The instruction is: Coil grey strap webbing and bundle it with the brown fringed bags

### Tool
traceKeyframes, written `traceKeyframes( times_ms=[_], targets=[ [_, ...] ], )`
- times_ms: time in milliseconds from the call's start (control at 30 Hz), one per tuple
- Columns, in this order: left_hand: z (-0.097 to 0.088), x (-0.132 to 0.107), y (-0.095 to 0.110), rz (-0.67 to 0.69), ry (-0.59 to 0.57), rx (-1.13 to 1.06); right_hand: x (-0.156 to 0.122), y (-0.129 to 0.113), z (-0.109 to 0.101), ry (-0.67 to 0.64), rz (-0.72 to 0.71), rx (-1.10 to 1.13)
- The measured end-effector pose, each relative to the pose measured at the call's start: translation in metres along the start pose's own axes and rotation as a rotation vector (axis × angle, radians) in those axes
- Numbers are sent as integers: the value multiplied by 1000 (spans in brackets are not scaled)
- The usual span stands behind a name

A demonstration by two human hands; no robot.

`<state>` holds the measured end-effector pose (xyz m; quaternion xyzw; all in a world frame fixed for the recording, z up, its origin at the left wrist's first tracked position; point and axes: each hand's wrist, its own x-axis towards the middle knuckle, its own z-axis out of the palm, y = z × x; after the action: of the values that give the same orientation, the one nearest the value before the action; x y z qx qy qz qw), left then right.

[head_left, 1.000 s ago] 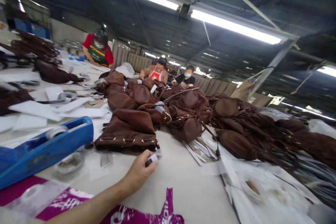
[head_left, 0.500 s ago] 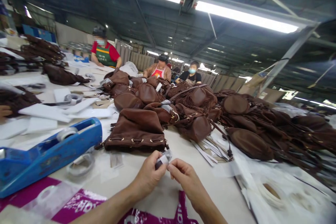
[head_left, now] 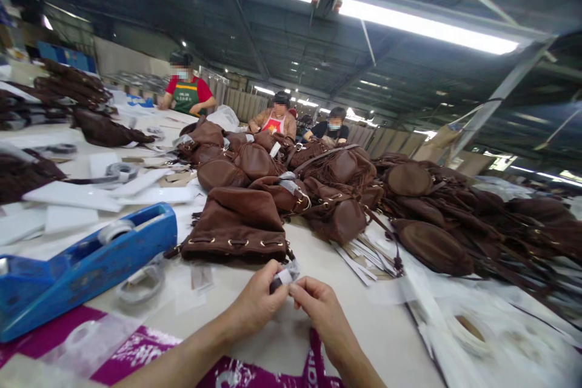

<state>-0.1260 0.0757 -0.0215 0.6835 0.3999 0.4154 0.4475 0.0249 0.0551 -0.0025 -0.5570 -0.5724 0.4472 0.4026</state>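
In front of me, my left hand (head_left: 261, 294) grips a dark strap end wrapped in whitish paper or plastic (head_left: 285, 276). My right hand (head_left: 313, 297) is closed in a pinch at the wrapping's right side, its fingertips touching or nearly touching it. Whether a small piece lies between those fingertips, I cannot make out. Just beyond both hands lies a brown drawstring bag (head_left: 239, 224) with metal eyelets along its near edge. The strap's link to the bag is partly hidden by the fingers.
A blue tape dispenser (head_left: 91, 260) stands at left, with a clear tape ring (head_left: 140, 288) beside it. Brown bags (head_left: 345, 179) are heaped across the back and right. White boards (head_left: 73, 197), paper strips (head_left: 364, 257) and purple printed plastic (head_left: 140, 354) lie around. Co-workers (head_left: 188, 94) are behind the heap.
My hands stay almost in place, with small finger shifts at the wrapping. At the back left, the co-worker in the green apron has moved slightly right. A hand at the left edge is gone.
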Motion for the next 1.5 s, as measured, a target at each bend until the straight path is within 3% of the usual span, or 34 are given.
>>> traceKeyframes(
  times_ms=[433, 600, 700, 833, 1100, 1300, 1400, 1500],
  targets=[
    [1, 2, 1, -15, 0, -76, 2, 7, 8, 93, -69, -3],
    [2, 6, 0, -101, 42, -237, -1, 7, 3, -14, 15, 109],
    [3, 6, 2, -110, 25, -281, -1, 13, 3, 34, 67, 155],
    [6, 1, 4, -71, -18, -195, 6, 21, 8, 160, 103, 121],
    [8, -2, 1, 8, -34, 14, 10, 20, 10, 185, 70, 129],
    [10, -5, 7, 23, -18, 32, 5, 13, 14, 297, 31, 193],
    [10, -7, 10, 26, -7, 52, 1, 10, 16, 248, 95, 283],
    [11, -9, 9, 26, -2, 95, -5, 6, 15, 112, 246, 429]
  ],
)
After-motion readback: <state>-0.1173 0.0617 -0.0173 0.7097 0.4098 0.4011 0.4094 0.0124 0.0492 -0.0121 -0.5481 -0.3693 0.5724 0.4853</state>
